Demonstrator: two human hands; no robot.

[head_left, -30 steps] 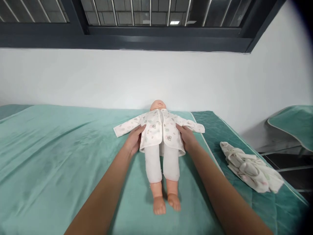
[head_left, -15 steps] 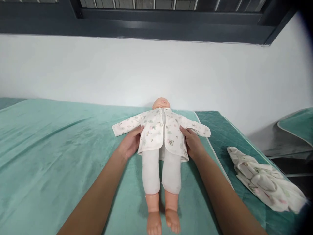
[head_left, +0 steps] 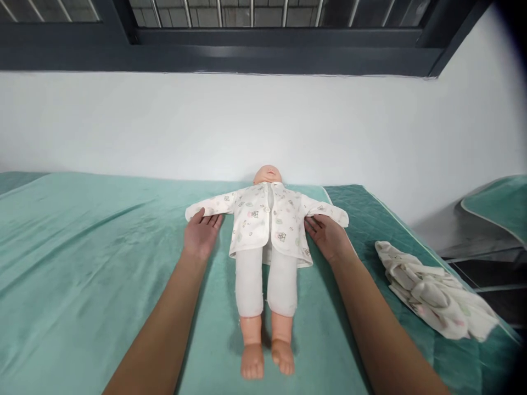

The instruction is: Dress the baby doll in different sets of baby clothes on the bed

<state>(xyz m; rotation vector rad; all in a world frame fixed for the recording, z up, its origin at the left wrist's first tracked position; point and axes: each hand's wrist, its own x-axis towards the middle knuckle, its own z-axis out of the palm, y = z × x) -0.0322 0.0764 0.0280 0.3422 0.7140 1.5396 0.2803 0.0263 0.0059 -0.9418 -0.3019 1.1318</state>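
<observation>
A baby doll (head_left: 249, 299) lies on its back with its feet toward me and its head near the wall. It wears a white patterned jacket (head_left: 251, 219), the front edges meeting at the chest and parting lower down, with both sleeves spread outward. My left hand (head_left: 201, 233) is palm up, fingers apart, at the lower edge of the sleeve on the left. On the other side my right hand (head_left: 327, 236) lies palm up with its fingers stretched out below the right-hand sleeve, close to the jacket's side. Neither hand grips the cloth.
A green sheet (head_left: 102, 263) covers the bed under the doll. Crumpled white patterned cloth (head_left: 436, 293) lies on the darker quilted cover (head_left: 436, 356) at right. A white wall (head_left: 164, 126) and a dark window frame (head_left: 267, 55) stand behind.
Both hands have let go of the jacket's sides. My left hand has moved outward to the sleeve; my right has turned palm up under the other sleeve. The camera view has shifted slightly.
</observation>
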